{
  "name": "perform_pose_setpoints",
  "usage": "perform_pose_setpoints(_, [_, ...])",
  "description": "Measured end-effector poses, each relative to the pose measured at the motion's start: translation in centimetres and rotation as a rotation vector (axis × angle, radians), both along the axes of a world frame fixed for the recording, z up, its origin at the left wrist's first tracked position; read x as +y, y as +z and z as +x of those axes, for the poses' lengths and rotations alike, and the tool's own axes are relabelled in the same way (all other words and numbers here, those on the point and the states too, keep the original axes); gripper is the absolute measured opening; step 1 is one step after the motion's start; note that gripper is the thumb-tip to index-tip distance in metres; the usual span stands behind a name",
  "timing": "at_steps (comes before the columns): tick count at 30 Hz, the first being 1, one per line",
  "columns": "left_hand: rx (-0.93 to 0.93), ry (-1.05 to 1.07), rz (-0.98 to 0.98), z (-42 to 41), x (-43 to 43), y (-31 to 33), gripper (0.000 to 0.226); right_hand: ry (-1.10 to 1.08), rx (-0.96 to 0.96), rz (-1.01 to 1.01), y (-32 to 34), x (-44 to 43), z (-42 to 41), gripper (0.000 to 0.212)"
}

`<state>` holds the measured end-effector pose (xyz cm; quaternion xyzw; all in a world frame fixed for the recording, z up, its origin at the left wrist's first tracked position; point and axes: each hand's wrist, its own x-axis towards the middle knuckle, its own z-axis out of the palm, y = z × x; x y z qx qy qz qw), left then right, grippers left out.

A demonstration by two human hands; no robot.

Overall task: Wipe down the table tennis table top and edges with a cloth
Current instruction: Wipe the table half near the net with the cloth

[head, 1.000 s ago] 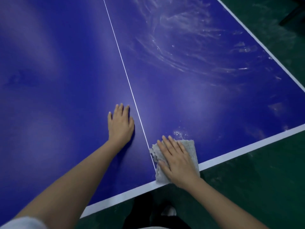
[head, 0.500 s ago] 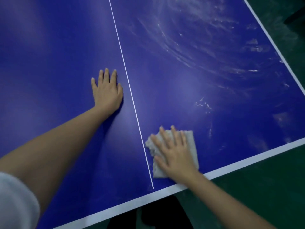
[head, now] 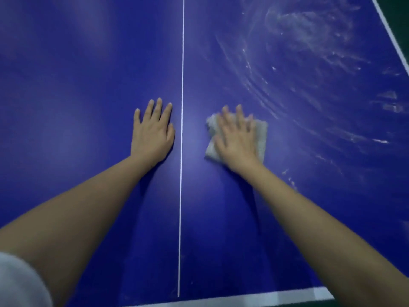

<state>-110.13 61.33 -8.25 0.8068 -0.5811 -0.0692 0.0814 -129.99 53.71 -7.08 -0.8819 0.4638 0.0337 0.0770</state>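
You lean over the blue table (head: 88, 85) with both arms stretched out, one on each side of the white centre line (head: 182, 63).

Your left hand (head: 152, 134) lies flat on the bare top just left of that line. Its fingers are straight and slightly fanned, and the thumb lies close along the palm, nearest the line. It holds nothing.

Your right hand (head: 238, 138) presses palm-down on the cloth (head: 262, 134), a pale folded square lying flat on the top a short way right of the line and about level with the left hand. The fingers look straight and spread across the cloth, though blur softens them, and whether the thumb hooks the cloth's left side cannot be told. The cloth shows past the hand on the left, the far side and the right.

Curved whitish streaks (head: 309, 63) sweep across the top beyond and to the right of the cloth, reaching toward the white side line (head: 389, 34). The left half looks plain. The white end stripe (head: 243, 299) runs along the near edge beneath your forearms. A light sleeve (head: 20, 282) shows at the lower left corner.
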Motion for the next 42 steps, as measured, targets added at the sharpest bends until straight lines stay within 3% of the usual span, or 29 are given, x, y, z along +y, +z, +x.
perform_pose_setpoints(3, [-0.002, 0.01, -0.011, 0.1, -0.1, 0.0, 0.052, 0.499, -0.073, 0.084, 0.6, 5.7, -1.4, 0.058])
perform_pose_setpoints(7, [0.005, 0.036, 0.018, 0.1, -0.3, -0.1, 0.055, 0.75, -0.066, 0.099, 0.6, 1.2, -0.1, 0.056])
perform_pose_setpoints(10, [-0.009, 0.047, 0.065, 0.2, -0.4, 0.2, 0.06, 0.68, -0.064, 0.112, -0.1, -7.4, 5.8, 0.055])
perform_pose_setpoints(15, [-0.014, 0.051, 0.083, 0.1, -0.4, 0.5, 0.063, 0.245, -0.057, 0.016, -0.3, -23.4, 13.9, 0.052])
perform_pose_setpoints(17, [-0.007, 0.053, 0.079, 0.0, -0.5, 0.5, 0.061, 0.12, -0.07, 0.018, -0.4, -25.9, 14.7, 0.054])
perform_pose_setpoints(19, [-0.006, 0.053, 0.078, 0.0, -0.3, 0.6, 0.059, 0.182, -0.067, 0.043, -0.5, -23.8, 14.1, 0.054])
perform_pose_setpoints(23, [-0.023, 0.059, 0.086, 0.1, -0.2, 0.8, 0.058, 0.575, -0.138, 0.022, -1.5, -13.7, 7.9, 0.061])
perform_pose_setpoints(25, [-0.031, 0.048, 0.091, 0.0, -0.4, 0.9, 0.058, 0.649, -0.152, 0.056, -1.6, -13.0, 7.5, 0.063])
perform_pose_setpoints(31, [-0.027, 0.037, 0.07, 0.2, -0.5, 0.9, 0.057, 0.381, -0.134, 0.023, -0.6, -27.3, 18.0, 0.059])
perform_pose_setpoints(36, [-0.013, 0.041, 0.06, 0.2, -0.5, 0.7, 0.056, -0.029, -0.103, -0.04, -1.1, -40.1, 14.1, 0.054])
perform_pose_setpoints(39, [-0.022, 0.04, 0.062, 0.3, -0.4, 0.7, 0.056, 0.116, -0.075, -0.011, -1.5, -37.1, 11.3, 0.051])
perform_pose_setpoints(42, [-0.027, 0.042, 0.072, 0.3, -0.3, 0.7, 0.057, 0.389, -0.024, -0.015, -1.3, -27.6, 5.7, 0.05])
